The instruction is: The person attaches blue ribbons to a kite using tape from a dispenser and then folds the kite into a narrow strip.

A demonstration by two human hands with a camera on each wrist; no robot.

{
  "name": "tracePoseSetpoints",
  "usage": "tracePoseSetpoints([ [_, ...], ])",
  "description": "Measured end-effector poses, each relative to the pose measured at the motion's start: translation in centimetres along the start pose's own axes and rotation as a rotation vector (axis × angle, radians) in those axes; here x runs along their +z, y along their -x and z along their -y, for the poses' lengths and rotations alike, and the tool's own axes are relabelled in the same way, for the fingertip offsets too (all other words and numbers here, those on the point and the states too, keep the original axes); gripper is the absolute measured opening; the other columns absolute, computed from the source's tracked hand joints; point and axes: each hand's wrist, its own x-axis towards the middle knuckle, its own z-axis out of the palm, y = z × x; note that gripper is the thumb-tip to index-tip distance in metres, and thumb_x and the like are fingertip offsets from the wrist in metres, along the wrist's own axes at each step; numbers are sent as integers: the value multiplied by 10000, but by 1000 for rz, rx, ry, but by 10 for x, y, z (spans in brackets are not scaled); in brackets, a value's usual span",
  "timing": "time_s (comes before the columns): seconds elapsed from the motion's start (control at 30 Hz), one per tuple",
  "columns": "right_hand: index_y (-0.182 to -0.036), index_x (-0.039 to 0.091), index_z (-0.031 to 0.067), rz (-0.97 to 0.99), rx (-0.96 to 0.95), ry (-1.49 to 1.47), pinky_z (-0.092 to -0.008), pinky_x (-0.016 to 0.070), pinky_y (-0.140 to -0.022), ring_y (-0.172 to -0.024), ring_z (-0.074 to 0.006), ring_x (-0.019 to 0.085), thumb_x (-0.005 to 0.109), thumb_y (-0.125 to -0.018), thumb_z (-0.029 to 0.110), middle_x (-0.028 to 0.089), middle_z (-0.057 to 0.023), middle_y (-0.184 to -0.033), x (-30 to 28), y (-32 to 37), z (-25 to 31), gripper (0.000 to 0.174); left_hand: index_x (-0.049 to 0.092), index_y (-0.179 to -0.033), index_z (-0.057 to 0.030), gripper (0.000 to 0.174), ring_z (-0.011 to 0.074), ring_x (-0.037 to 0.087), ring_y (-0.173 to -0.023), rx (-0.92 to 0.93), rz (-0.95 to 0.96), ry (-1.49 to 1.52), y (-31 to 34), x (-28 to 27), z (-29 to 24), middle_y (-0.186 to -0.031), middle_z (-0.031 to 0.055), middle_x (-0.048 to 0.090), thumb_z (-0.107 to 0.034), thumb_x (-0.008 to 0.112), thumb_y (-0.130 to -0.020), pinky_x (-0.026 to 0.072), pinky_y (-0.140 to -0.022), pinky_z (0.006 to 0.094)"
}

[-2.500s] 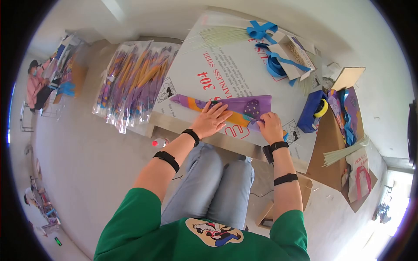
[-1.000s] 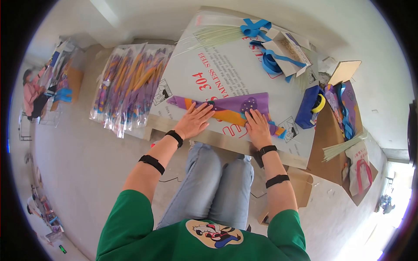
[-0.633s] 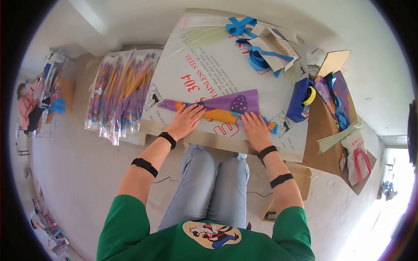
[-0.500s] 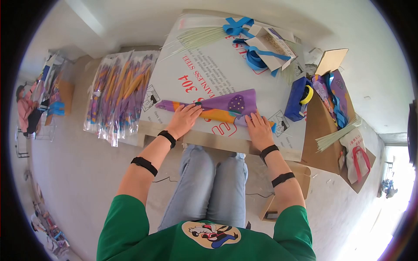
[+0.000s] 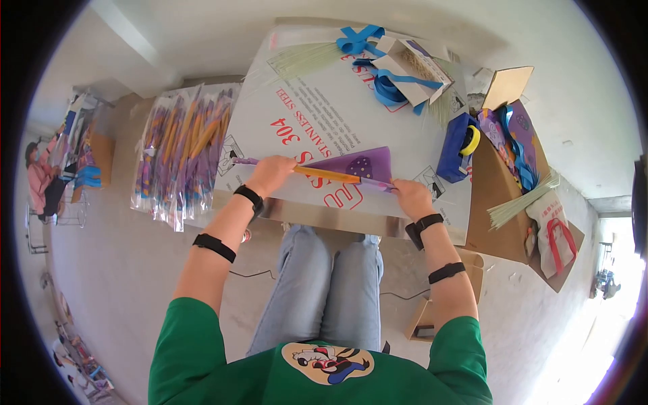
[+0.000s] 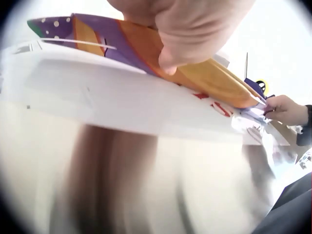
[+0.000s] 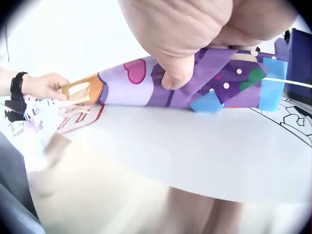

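Observation:
A long folded piece of purple-and-orange printed fabric (image 5: 361, 166) lies across the board near its front edge. My left hand (image 5: 270, 174) grips its near edge toward the narrow left end, thumb on the front. At the right end my right hand (image 5: 413, 199) pinches the same edge. In the left wrist view the fabric (image 6: 141, 46) shows an orange panel and a thin white rod (image 6: 78, 44) along it. The right wrist view shows a pink heart, white dots and a blue band (image 7: 274, 87) at its end, where a white rod (image 7: 292, 83) sticks out.
Bagged printed pieces (image 5: 182, 148) lie to the left. A box with blue ribbon (image 5: 388, 88) and thin pale rods (image 5: 307, 59) sit at the back. A blue tape dispenser (image 5: 455, 150) stands right, beside a cardboard carton (image 5: 496, 216). Another person (image 5: 40, 172) sits far left.
Both hands lay flat on the fabric before; now their fingers curl round its near edge. That edge looks raised and narrower. The whole scene has shifted left in the head view.

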Motion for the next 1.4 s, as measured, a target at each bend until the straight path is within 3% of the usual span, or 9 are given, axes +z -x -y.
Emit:
tracePoseSetpoints([
  [0.47, -961, 620, 71, 234, 353, 182, -428, 519, -758, -917, -320, 644, 739, -722, 452, 663, -129, -951, -8, -37, -6, 465, 710, -948, -91, 490, 288, 659, -861, -334, 598, -265, -73, -26, 0, -930, 82, 700, -478, 785, -657, 498, -797, 437],
  [0.57, -985, 612, 68, 189, 387, 227, -427, 509, -792, -970, -307, 622, 776, -678, 446, 643, -122, -993, -7, -36, -2, 514, 689, -1025, -90, 392, 275, 630, -988, -471, 588, -508, -64, -29, -34, -1043, 50, 681, -360, 725, -744, 433, -929, 472],
  [0.67, -994, 609, 72, 134, 402, 248, -427, 493, -834, -1025, -295, 590, 799, -649, 443, 626, -111, -1028, -8, -37, 0, 542, 550, -1254, -67, 428, 246, 444, -1249, 238, -64, -286, -40, 8, -43, -1348, 70, 492, -68, 487, -830, 340, -1042, 483],
  [0.7, -996, 608, 72, 132, 412, 249, -427, 483, -853, -1048, -290, 574, 809, -635, 446, 619, -106, -1043, -8, -36, 1, 557, 506, -1302, -61, 454, 245, 417, -1275, 422, -102, -302, -35, 18, -48, -1378, 77, 458, -125, 532, -853, 331, -1061, 451],
  [0.83, -1006, 606, 73, 123, 425, 248, -419, 469, -866, -1064, -285, 558, 788, -678, 383, 609, -101, -1045, -11, -31, 10, 486, 459, -1343, -66, 504, 236, 401, -1291, 337, -38, -202, -20, 34, -69, -1396, 56, 444, -187, 571, -866, 320, -1077, 419],
  [0.9, -1018, 592, 68, -56, 19, 291, -404, 461, -858, -1072, -275, 544, 757, -704, 301, 589, -88, -1040, 0, -25, 12, 425, 450, -1345, -70, 526, 221, 390, -1303, 294, -58, -172, -20, 35, -69, -1408, 49, 435, -238, 600, -869, 328, -1070, 419],
  [1.0, -1031, 574, 63, -160, -223, 122, -387, 456, -845, -1073, -266, 530, 700, -734, 231, 566, -80, -1046, 12, -9, 35, 363, 452, -1340, -64, 515, 214, 399, -1297, 280, -73, -185, -21, 37, -71, -1400, 57, 446, -214, 589, -866, 333, -1067, 414],
  [1.13, -1043, 561, 56, -284, -236, 235, -381, 461, -828, -1029, -253, 538, 665, -750, 210, 553, -76, -1037, 24, -10, 34, 347, 469, -1316, -61, 499, 220, 430, -1268, 259, -76, -212, -28, 43, -72, -1360, 57, 482, -165, 584, -842, 358, -1040, 409],
  [1.4, -972, 574, 101, -88, -156, 39, -427, 499, -727, -897, -274, 577, 615, -796, 169, 588, -71, -861, 25, -17, 16, 193, 604, -1026, -56, 231, 285, 604, -955, 138, -22, 6, -37, 28, -64, -993, 83, 628, -117, 595, -803, 491, -768, 391],
])
